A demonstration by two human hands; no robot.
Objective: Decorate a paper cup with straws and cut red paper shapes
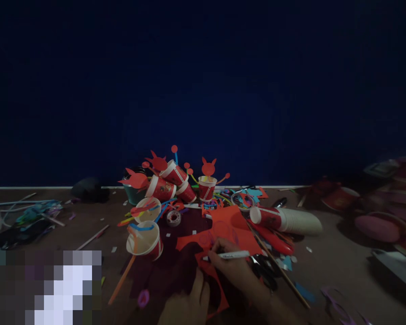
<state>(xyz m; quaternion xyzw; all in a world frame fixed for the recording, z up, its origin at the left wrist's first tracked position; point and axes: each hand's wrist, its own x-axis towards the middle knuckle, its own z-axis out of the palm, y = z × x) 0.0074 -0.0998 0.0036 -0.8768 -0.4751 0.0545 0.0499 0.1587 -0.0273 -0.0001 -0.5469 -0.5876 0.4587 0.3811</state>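
Note:
My right hand (233,266) is closed around a white marker (235,255), its tip pointing left over a cut piece of red paper (219,293). At the left edge of that piece, my left hand (187,298) holds it with fingers close together; dim light hides part of the grip. Just beyond lies a larger red paper sheet (225,221) with round outlines drawn on it. Black-handled scissors (265,271) rest right of my right hand. An open paper cup (145,241) stands left of my hands, with blue and orange strips on it.
Several red cups with paper heads (208,169) are grouped at the back. A tape roll (173,218) lies before them. A stack of cups (291,220) lies on its side at right, near a red object (274,239) and a thin stick (280,266). Scraps and pipe cleaners litter the left.

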